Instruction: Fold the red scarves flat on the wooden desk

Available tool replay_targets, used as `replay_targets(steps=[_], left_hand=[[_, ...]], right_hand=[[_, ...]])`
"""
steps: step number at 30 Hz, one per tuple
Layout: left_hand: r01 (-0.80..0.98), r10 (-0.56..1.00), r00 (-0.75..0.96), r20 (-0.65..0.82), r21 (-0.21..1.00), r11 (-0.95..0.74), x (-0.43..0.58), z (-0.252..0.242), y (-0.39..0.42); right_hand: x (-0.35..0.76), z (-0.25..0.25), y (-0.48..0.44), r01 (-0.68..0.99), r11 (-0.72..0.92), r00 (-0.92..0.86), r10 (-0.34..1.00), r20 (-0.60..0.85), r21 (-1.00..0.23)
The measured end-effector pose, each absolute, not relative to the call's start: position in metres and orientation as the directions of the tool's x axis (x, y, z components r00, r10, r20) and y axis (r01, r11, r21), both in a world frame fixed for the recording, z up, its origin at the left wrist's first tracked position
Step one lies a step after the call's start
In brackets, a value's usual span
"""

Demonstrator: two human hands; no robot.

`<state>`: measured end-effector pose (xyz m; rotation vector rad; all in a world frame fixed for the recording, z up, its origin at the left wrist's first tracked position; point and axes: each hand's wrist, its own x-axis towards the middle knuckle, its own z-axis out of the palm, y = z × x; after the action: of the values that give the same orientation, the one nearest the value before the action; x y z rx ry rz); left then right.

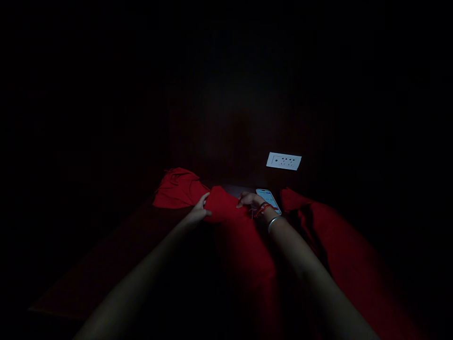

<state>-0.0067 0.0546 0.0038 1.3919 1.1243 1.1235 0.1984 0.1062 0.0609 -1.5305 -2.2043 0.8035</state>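
The left hand point(200, 211) pinches a raised fold of the cloth point(226, 208), thumb on top and fingers tucked under. The right hand point(249, 200) lies on the same fold from the other side with its fingers curled down. In this dim light I cannot tell whether it grips or only presses. A bangle point(274, 221) and a red thread point(262, 208) circle the right wrist.

The cloth is bunched between the two hands on a dark surface point(116, 255), with a crumpled end point(177, 188) beyond the left hand. A lit phone point(269, 198) lies just beside the right hand, close to the cloth's edge. More red fabric point(336, 245) runs off to the right, and it may or may not be the same piece. A white socket point(283, 161) sits on the wall behind.

Handling this fold well probably calls for an even hold on both sides, with the right fingers closing fully so the fabric does not slip. The cloth should also be lifted rather than dragged near the phone.
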Motion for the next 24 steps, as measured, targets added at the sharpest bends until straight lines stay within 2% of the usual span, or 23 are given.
replay_targets(steps=[4,6,9,14,17,19,24], left_hand=[[0.021,0.978,0.163,0.127,0.991,-0.132,-0.009,0.012,0.05],[-0.054,0.976,0.145,0.164,0.986,-0.157,-0.007,0.02,0.049],[-0.139,0.961,0.199,0.19,0.977,-0.164,0.001,0.034,0.051],[-0.212,0.912,0.31,0.268,0.955,-0.208,0.014,0.052,0.058],[-0.228,0.894,0.309,0.325,0.938,-0.262,0.015,0.058,0.063],[-0.216,0.893,0.288,0.346,0.932,-0.292,0.015,0.058,0.066],[-0.151,0.875,0.24,0.42,0.907,-0.393,0.015,0.053,0.073]], right_hand=[[0.212,0.082,0.096,0.57,0.109,-0.488,0.842,-0.229,-0.814],[0.218,0.091,0.085,0.403,0.055,-0.567,0.798,-0.203,-0.913],[0.222,0.097,0.071,0.286,0.046,-0.587,0.798,-0.137,-0.957],[0.217,0.096,0.076,0.227,-0.043,-0.541,0.825,-0.163,-0.973],[0.215,0.096,0.083,0.245,0.023,-0.534,0.838,-0.116,-0.969],[0.213,0.096,0.084,0.317,0.103,-0.56,0.823,-0.098,-0.943],[0.207,0.094,0.083,0.508,0.411,-0.599,0.8,0.032,-0.757]])
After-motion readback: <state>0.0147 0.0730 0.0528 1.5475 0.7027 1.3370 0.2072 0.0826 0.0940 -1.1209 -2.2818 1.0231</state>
